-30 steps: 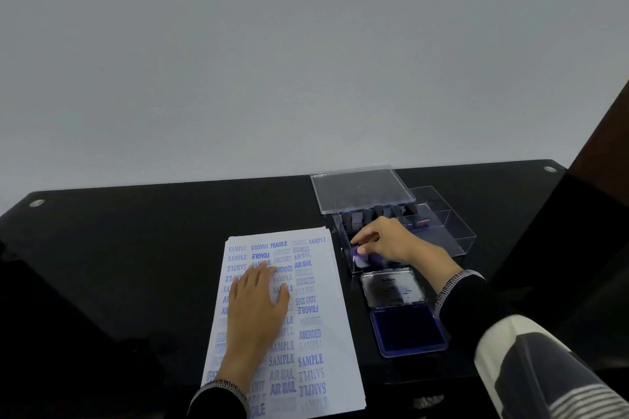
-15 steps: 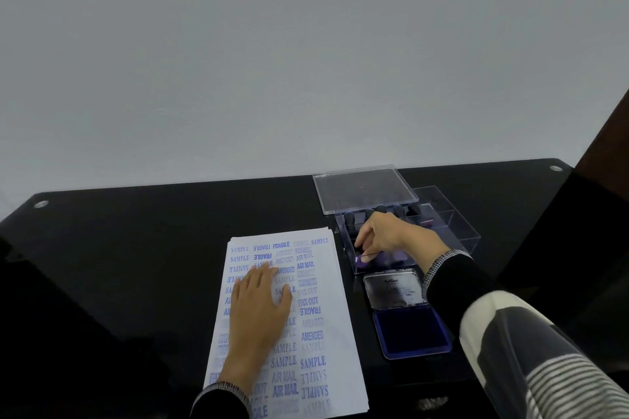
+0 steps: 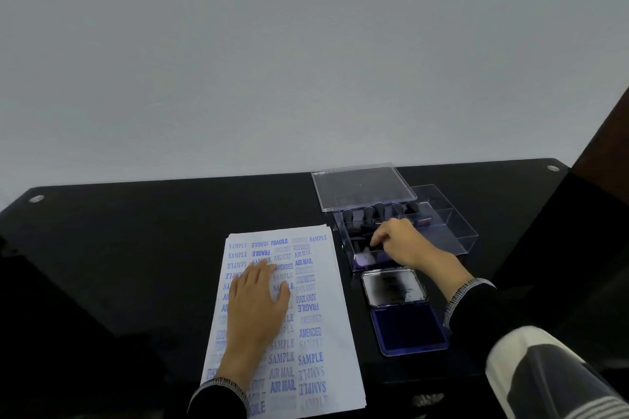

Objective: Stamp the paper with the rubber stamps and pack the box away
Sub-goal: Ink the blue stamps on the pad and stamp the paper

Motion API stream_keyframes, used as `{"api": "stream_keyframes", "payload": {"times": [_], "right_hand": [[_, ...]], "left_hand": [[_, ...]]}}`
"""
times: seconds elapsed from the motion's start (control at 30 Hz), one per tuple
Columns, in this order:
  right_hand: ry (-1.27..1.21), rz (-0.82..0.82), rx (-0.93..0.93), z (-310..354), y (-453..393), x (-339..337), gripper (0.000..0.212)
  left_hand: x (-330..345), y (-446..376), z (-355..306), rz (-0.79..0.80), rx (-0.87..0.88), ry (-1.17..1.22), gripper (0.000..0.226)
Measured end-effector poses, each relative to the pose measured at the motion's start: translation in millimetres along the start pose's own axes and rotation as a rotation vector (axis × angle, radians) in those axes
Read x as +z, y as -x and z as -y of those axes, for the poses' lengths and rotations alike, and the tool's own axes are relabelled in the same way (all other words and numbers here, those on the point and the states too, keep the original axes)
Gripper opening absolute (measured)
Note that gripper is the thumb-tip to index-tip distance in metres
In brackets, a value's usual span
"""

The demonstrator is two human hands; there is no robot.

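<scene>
Since the earlier frame the right hand [image 3: 405, 243] had gone deeper into the clear box [image 3: 456, 228], fingers curled on a stamp [image 3: 369, 231], while the left hand [image 3: 257, 303] lay flat on the stamped paper [image 3: 316, 333], left of the box on the tabletop [image 3: 119, 231].

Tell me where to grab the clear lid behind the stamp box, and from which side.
Take the lid by its right and left edges, coming from above and the far side. It lies flat on the table, its near edge seems to overlap the box, and the right hand is in the box, so the near side looks crowded.
</scene>
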State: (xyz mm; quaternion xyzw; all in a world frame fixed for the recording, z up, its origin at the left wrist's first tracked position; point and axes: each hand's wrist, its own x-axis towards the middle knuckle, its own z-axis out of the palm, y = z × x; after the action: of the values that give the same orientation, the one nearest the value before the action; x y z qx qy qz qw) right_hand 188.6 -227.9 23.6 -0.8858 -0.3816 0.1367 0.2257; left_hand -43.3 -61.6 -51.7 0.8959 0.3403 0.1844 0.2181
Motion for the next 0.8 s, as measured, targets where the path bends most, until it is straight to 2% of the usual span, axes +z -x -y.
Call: {"api": "stream_keyframes", "payload": {"times": [0.2,0.37,0.47,0.6,0.8], "right_hand": [[-0.064,-0.075,0.001,3,6,2,0.042],[-0.215,-0.341,0.008,14,3,-1,0.032],[-0.187,-0.411,0.016,20,-11,3,0.023],[-0.091,-0.31,0.062,31,-36,12,0.019],[0.123,-0.123,0.148,40,-73,22,0.026]], "left_hand": [[0,0,-1,0.005,-0.008,-0.009,0.051],[0,0,-1,0.002,-0.004,-0.011,0.051],[0,0,-1,-0.001,-0.003,-0.006,0.05],[2,-1,1,0.004,-0.009,-0.017,0.051],[3,0,1,0.001,-0.006,-0.019,0.052]]}}
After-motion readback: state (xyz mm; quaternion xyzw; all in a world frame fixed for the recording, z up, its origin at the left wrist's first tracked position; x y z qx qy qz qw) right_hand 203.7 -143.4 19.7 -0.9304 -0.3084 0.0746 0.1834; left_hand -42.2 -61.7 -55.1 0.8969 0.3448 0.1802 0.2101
